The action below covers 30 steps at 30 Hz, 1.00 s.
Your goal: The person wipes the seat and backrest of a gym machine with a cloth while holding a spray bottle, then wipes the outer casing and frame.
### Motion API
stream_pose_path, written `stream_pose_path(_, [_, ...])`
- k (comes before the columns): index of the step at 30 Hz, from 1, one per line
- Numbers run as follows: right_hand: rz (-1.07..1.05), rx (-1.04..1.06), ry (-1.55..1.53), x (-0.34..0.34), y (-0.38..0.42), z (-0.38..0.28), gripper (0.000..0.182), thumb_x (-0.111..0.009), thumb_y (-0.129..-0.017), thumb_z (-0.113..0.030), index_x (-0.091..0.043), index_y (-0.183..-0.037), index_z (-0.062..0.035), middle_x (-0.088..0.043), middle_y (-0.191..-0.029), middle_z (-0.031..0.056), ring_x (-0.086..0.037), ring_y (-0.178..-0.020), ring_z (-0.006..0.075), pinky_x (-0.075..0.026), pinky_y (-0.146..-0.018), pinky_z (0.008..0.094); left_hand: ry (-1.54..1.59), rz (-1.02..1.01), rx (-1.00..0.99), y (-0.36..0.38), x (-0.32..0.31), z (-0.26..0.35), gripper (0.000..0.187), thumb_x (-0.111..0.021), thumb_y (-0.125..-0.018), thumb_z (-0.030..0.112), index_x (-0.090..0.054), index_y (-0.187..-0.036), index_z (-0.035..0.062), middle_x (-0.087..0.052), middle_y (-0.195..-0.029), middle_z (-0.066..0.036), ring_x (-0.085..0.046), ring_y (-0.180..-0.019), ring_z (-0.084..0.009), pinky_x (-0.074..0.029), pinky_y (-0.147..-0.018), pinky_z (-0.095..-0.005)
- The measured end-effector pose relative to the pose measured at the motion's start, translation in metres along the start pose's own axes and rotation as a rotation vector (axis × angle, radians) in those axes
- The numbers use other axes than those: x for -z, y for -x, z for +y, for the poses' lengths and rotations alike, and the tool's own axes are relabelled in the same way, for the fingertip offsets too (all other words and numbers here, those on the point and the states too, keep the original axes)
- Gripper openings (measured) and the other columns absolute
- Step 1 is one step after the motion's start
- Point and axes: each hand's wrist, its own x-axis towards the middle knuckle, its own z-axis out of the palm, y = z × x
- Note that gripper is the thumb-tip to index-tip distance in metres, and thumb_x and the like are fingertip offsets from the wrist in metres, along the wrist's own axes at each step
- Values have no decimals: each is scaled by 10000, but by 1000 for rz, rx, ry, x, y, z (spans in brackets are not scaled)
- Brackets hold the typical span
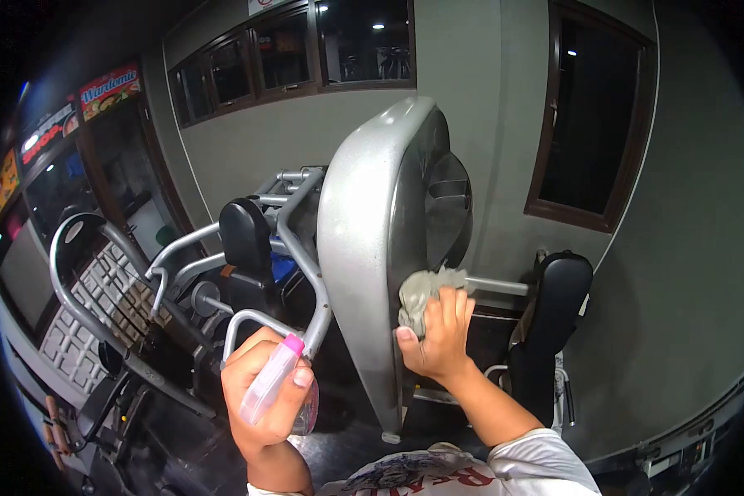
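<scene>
My left hand (260, 397) is wrapped round a spray bottle (274, 376) with a pink nozzle and a clear, pinkish body; most of the bottle is hidden behind my fingers. In my right hand (438, 335) is a crumpled grey-green cloth (422, 293), pressed against the dark side of a tall silver machine housing (360, 215). The housing is smooth and curved, widest at the top and tapering toward the floor. A dark round part (450, 202) sits on its right side, just above the cloth.
Left of the housing stands a gym machine with grey tubes and a black backrest (245, 231). To the right is another black pad (562, 298), joined by a metal bar (498, 285). Behind are a grey wall (492, 99) and dark windows (591, 124).
</scene>
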Motion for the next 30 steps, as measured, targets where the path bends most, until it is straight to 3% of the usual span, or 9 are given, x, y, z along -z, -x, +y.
stream_pose_path(3, [-34, -25, -38, -12, 30, 12, 318, -636, -821, -219, -538, -1015, 13, -486, -1001, 234, -467, -841, 374, -350, -739, 482, -11, 6, 5, 4, 2, 0, 180, -727, -772, 139, -659, -758, -27, -595, -720, -97, -555, -633, -171, -412, -586, -287])
stream_pose_path(4, [6, -40, -11, -17, 33, 15, 391, -731, -795, -246, -558, -1056, -11, -530, -998, 203, -491, -833, 373, -346, -708, 458, -14, -2, 10, 5, 2, 0, 174, -729, -768, 132, -659, -758, -27, -595, -719, -96, -554, -630, -170, -412, -585, -286])
stream_pose_path(8, [231, 49, -96, -29, 3, 28, 495, -758, -717, -73, -486, -1130, -64, -551, -1035, 196, -517, -835, 382, -349, -709, 467, -36, -50, 2, 7, 1, 3, 148, -739, -756, 100, -660, -757, -25, -596, -717, -91, -550, -615, -168, -411, -578, -283])
stream_pose_path(15, [310, -17, -225, -16, -128, 25, 284, -715, -825, -68, -645, -1099, -47, -560, -1084, 191, -554, -932, 399, -461, -827, 466, -55, -92, -11, 10, -10, 12, 102, -737, -751, 43, -657, -753, -20, -590, -706, -92, -536, -588, -173, -401, -557, -283])
stream_pose_path(18, [330, -85, -295, -17, -154, 14, 247, -736, -868, -157, -668, -1074, -40, -576, -1032, 185, -583, -940, 385, -478, -812, 446, -33, -90, -14, 11, -14, 12, 103, -738, -746, 40, -656, -753, -22, -587, -701, -91, -532, -583, -174, -398, -553, -285])
stream_pose_path(21, [314, -99, -269, -10, -125, 2, 269, -741, -869, -194, -667, -1071, -32, -581, -996, 178, -606, -880, 376, -499, -745, 441, -36, -76, -1, 13, -12, 12, 114, -737, -746, 54, -655, -753, -25, -585, -702, -91, -535, -586, -171, -400, -554, -283])
stream_pose_path(23, [309, -93, -231, -7, -89, 2, 281, -754, -854, -215, -667, -1034, -18, -580, -887, 172, -613, -723, 367, -503, -606, 420, -41, -50, 16, 14, -10, 13, 128, -736, -751, 71, -654, -753, -27, -583, -703, -92, -538, -590, -167, -402, -557, -280])
stream_pose_path(27, [220, -69, -161, -12, -3, 10, 278, -812, -757, -148, -663, -948, -13, -585, -865, 176, -637, -694, 360, -519, -581, 402, -61, -12, 36, 18, -8, 14, 166, -734, -770, 111, -651, -762, -33, -579, -704, -93, -543, -602, -163, -407, -564, -274])
stream_pose_path(30, [87, -187, -276, -16, 44, 20, 215, -769, -800, -118, -666, -952, -7, -607, -858, 165, -642, -705, 333, -522, -604, 381, -84, -6, 9, 20, -15, 16, 144, -736, -768, 84, -647, -766, -29, -575, -702, -93, -543, -599, -172, -406, -557, -275])
